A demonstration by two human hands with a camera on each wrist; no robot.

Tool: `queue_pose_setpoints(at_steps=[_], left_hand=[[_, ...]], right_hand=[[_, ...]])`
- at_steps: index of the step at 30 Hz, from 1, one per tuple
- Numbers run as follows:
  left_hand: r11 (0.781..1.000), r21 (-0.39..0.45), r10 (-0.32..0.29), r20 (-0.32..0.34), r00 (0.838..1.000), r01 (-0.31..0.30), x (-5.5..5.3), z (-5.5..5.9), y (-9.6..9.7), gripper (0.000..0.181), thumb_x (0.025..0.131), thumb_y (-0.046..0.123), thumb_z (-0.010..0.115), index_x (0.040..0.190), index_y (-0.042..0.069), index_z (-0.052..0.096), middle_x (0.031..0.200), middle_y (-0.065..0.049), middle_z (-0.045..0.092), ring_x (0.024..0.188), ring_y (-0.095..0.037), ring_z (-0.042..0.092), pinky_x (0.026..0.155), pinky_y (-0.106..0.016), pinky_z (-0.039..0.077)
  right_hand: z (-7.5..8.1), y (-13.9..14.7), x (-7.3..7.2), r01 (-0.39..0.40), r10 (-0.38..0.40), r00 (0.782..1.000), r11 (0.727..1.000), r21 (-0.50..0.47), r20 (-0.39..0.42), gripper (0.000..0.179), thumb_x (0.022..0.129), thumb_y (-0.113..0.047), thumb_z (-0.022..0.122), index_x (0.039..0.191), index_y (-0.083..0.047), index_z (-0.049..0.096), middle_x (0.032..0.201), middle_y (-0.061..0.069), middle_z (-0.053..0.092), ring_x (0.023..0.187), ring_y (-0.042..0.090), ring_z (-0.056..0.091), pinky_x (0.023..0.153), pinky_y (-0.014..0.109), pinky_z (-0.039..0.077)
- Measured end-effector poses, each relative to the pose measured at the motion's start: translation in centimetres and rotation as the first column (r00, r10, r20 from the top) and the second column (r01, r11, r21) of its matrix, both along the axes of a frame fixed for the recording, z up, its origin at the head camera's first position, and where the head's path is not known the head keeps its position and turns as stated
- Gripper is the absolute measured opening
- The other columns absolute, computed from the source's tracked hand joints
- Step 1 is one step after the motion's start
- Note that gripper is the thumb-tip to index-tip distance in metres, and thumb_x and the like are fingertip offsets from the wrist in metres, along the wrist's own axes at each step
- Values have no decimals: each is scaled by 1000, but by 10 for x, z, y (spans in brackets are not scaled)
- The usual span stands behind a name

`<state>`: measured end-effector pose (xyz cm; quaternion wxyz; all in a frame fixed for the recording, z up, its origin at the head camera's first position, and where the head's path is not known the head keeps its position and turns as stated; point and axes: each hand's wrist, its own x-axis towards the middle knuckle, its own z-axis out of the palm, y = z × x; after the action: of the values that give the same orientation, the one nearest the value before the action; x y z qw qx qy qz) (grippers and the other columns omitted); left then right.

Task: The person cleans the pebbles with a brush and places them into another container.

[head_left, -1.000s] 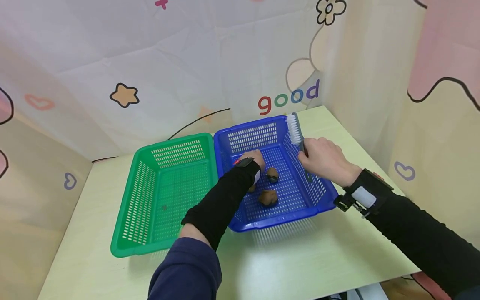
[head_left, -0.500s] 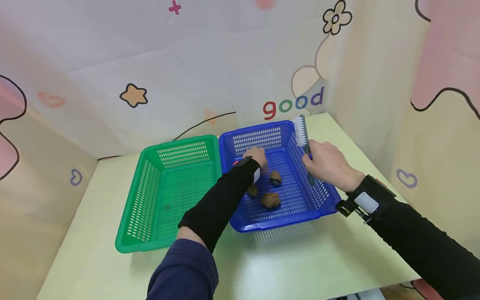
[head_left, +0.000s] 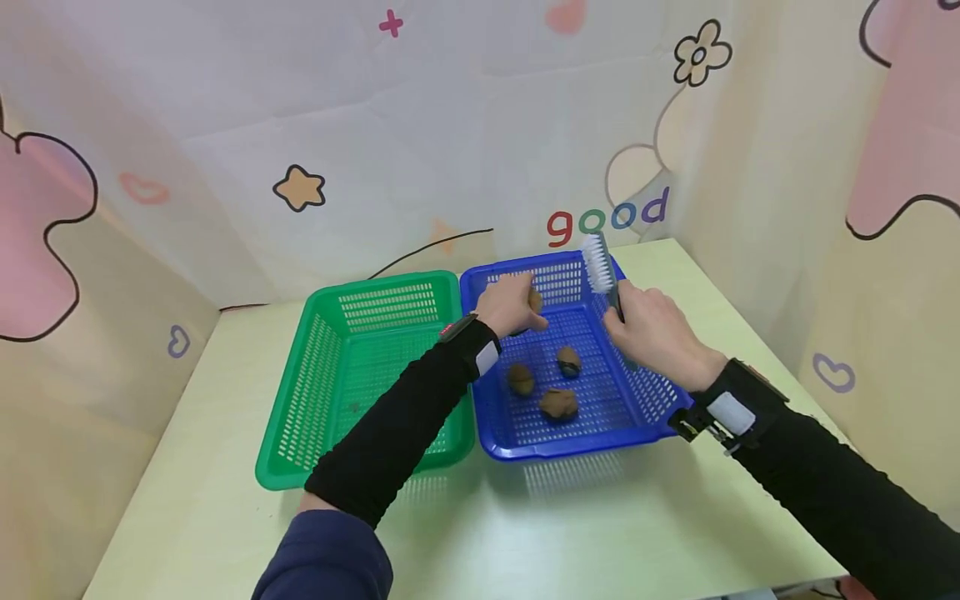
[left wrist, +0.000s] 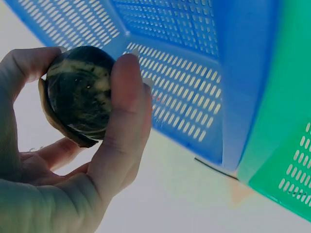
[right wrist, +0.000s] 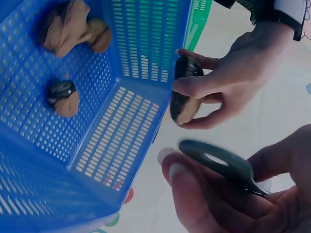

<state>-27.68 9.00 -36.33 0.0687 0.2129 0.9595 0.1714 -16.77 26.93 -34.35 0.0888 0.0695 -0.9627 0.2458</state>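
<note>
My left hand [head_left: 510,304] is over the back left part of the blue basket [head_left: 585,447]. Between thumb and fingers it grips a rounded dark stone [left wrist: 80,92] with pale streaks and a brown, mud-like layer along one side. To the right, my right hand [head_left: 656,333] holds a scrubbing brush [head_left: 597,262] by its grey handle, white bristles facing left; the right wrist view shows the handle's holed end [right wrist: 218,162]. Three more brown-coated lumps lie on the basket floor: one at left [head_left: 521,379], one at right [head_left: 568,362] and a larger one in front [head_left: 558,404].
A green basket [head_left: 375,358] stands directly left of the blue one, their rims side by side. Both are on a pale table [head_left: 480,533]. A printed curtain [head_left: 465,125] closes off the back and sides.
My left hand has come up from the blue basket's floor with the stone in its grip, uncovering the lump at left. My right hand keeps the brush at the basket's right side. The view has shifted slightly.
</note>
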Motion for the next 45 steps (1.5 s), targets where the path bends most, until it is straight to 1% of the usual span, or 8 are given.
queue_pose_setpoints(at_steps=[6,9,12,15,23,27,40,45], left_hand=[[993,113,-9,-26,1000,12,14,9,-22,51,80,33,78,112,8,49,89,-7,59,79,-23,60,64,-30,47],[989,147,-20,-38,999,25,21,12,-31,47,81,30,77,108,5,49,81,-7,55,72,-22,59,58,-28,42],[984,175,-29,-49,998,37,25,13,-39,43,80,28,77,103,5,49,74,-5,53,66,-20,57,53,-25,39],[979,201,-26,-67,997,39,26,14,-45,43,78,27,77,103,6,50,75,-4,54,65,-18,57,52,-23,39],[962,271,-1,-87,996,24,24,10,-55,45,76,24,77,109,4,54,89,-7,63,70,-17,58,55,-22,44],[963,266,-3,-90,996,27,23,9,-59,46,76,24,78,111,5,56,92,-7,64,72,-18,59,58,-23,46],[958,285,-9,-78,997,31,19,10,-60,47,77,24,78,113,4,58,96,-8,67,75,-18,62,61,-23,49],[958,285,4,-83,997,20,18,9,-61,42,76,23,79,108,4,59,91,-8,67,72,-17,61,58,-22,47]], right_hand=[[-6,-10,-2,-45,44,998,999,-21,-32,19,100,-7,44,103,8,54,72,13,52,56,19,50,47,23,39],[-10,-17,-3,-71,71,996,997,-9,-53,24,100,-7,45,115,8,56,80,15,57,66,21,51,55,26,42],[-12,-26,-3,-83,84,996,996,24,-42,37,103,-13,43,134,6,49,84,14,53,70,21,47,56,26,38],[-13,-37,-4,-95,97,994,995,44,-50,46,104,-19,41,145,2,39,80,11,44,67,19,38,52,25,31],[-21,-53,-5,-175,183,974,982,67,-135,45,100,-15,51,145,-11,44,75,7,40,63,16,36,52,24,31],[-19,-55,-6,-153,162,978,985,81,-134,45,100,-15,52,144,-12,46,73,8,41,62,17,37,51,25,31],[-18,-54,-9,-175,189,969,980,96,-159,44,99,-14,52,143,-13,46,73,7,40,61,16,36,49,24,31],[-18,-51,-8,-173,188,969,980,102,-162,44,98,-13,55,141,-13,49,72,6,39,59,15,34,47,23,29]])
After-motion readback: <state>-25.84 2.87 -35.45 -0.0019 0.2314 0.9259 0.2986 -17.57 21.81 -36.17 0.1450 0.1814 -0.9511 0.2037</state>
